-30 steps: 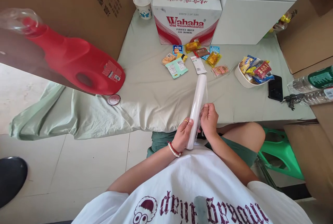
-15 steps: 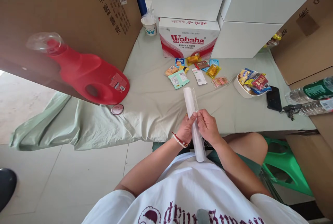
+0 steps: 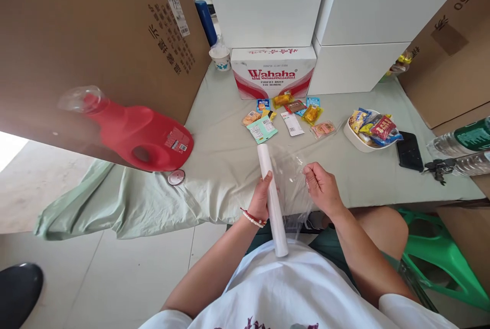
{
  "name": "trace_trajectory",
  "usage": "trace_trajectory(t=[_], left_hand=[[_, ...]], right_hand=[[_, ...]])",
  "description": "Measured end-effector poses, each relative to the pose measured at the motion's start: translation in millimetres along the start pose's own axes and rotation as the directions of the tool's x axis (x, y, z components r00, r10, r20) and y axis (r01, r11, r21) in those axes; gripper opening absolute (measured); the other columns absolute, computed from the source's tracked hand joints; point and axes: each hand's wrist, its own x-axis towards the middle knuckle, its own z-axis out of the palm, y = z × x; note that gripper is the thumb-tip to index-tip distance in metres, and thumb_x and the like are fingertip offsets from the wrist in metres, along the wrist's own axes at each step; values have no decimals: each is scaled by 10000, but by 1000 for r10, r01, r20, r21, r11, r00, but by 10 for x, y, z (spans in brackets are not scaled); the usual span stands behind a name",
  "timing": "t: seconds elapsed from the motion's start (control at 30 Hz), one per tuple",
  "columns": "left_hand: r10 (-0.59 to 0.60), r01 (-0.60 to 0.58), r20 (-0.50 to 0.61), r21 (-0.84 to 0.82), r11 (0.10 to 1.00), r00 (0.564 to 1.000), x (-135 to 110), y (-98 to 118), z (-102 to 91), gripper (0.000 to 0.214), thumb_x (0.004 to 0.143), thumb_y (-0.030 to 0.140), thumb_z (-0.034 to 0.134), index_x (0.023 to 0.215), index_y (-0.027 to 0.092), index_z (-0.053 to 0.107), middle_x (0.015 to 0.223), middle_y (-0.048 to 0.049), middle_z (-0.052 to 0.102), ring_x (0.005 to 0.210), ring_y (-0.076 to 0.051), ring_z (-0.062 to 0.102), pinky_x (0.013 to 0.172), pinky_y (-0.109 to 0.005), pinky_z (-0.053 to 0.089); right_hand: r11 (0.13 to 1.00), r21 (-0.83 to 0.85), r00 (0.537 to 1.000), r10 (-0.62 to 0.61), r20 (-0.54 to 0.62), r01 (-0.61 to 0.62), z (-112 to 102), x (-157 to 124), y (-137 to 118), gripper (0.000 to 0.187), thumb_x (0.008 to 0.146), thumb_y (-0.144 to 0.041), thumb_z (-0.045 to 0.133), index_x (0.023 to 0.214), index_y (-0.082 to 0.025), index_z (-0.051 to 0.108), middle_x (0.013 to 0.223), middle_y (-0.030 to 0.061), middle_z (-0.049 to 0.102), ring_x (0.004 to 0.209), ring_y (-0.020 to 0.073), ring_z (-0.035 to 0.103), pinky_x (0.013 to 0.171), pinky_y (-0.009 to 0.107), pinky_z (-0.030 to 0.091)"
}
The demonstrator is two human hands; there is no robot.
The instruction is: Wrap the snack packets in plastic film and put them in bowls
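Observation:
My left hand (image 3: 262,197) is wrapped round a white roll of plastic wrap (image 3: 274,206), held tilted over my lap at the near edge of the cloth. A sheet of clear film (image 3: 293,178) stretches from the roll toward the right. Pinched in my right hand (image 3: 320,186) is the free edge of that film, a short way from the roll. Beyond the roll's far end lie several small wrapped snacks (image 3: 262,129) on the pale green cloth (image 3: 222,166).
A white bowl of packaged snacks (image 3: 356,140) stands right, beside a black phone (image 3: 409,150) and plastic bottles (image 3: 470,137). At left are a red jug (image 3: 153,137) and a round pink-and-white object (image 3: 176,177). A Wahaha carton (image 3: 273,74) stands at the back. Below right is a green stool (image 3: 447,262).
My right hand has moved right, away from the roll, drawing out a sheet of clear film. The roll and my left hand have shifted slightly left. The camera view has tilted a little.

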Motion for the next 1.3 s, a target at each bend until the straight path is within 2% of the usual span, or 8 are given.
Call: trace_trajectory(t=[0.23,0.4,0.6,0.77,0.87,0.97,1.1,1.3], left_hand=[[5,-4,-12,73,997,1000,93,180,-91,561,565,241,953,943,216,540,836,24,659,725,-152,671,690,-314,603],[-42,42,12,15,999,999,97,188,-108,388,709,445,810,896,203,571,873,-37,702,753,-176,685,682,-325,595],[171,-121,-74,444,888,983,119,220,-50,558,531,334,968,878,222,546,717,62,561,621,-118,553,574,-263,479],[66,-61,-8,288,956,998,179,555,-263,577,501,248,910,961,206,564,809,17,651,735,-165,659,677,-292,533],[8,8,-58,274,962,998,157,585,-317,468,642,453,822,912,214,524,765,-1,633,703,-193,672,631,-316,533],[149,-47,-156,521,852,976,136,506,-324,515,678,558,825,906,229,500,723,34,573,636,-167,602,597,-304,491],[317,-113,-150,728,677,936,183,517,-424,549,504,355,939,861,226,543,734,48,568,671,-158,567,618,-277,455],[232,-81,-205,556,827,951,372,742,-641,490,607,318,814,1018,195,577,812,-26,688,692,-195,674,664,-330,552]], right_hand=[[997,-27,995,70,-68,-72,-287,28,185,397,1039,-585,445,892,-239,571,624,-38,552,544,135,513,575,253,416],[985,89,981,156,-117,-146,-383,11,325,436,1013,-647,462,905,-241,581,601,-41,530,498,142,494,513,263,413],[985,80,980,163,-112,-154,-426,1,403,417,1017,-628,477,906,-242,589,597,-44,533,489,132,487,501,255,403],[975,100,970,211,-121,-200,-502,2,566,441,1002,-664,479,888,-246,564,595,-53,518,470,129,474,485,258,396],[972,102,966,223,-128,-211,-476,14,645,476,986,-696,470,882,-241,568,584,-52,511,480,132,463,493,261,390],[973,86,968,225,-110,-216,-415,32,689,478,983,-691,464,858,-240,561,586,-48,521,484,134,461,504,266,389],[969,48,967,245,-68,-242,-347,61,781,448,993,-657,454,842,-243,540,606,-47,532,489,136,474,515,269,390],[961,-117,967,249,-49,-253,-281,189,1048,435,1019,-614,385,849,-241,531,640,-14,579,582,171,531,594,282,409]])
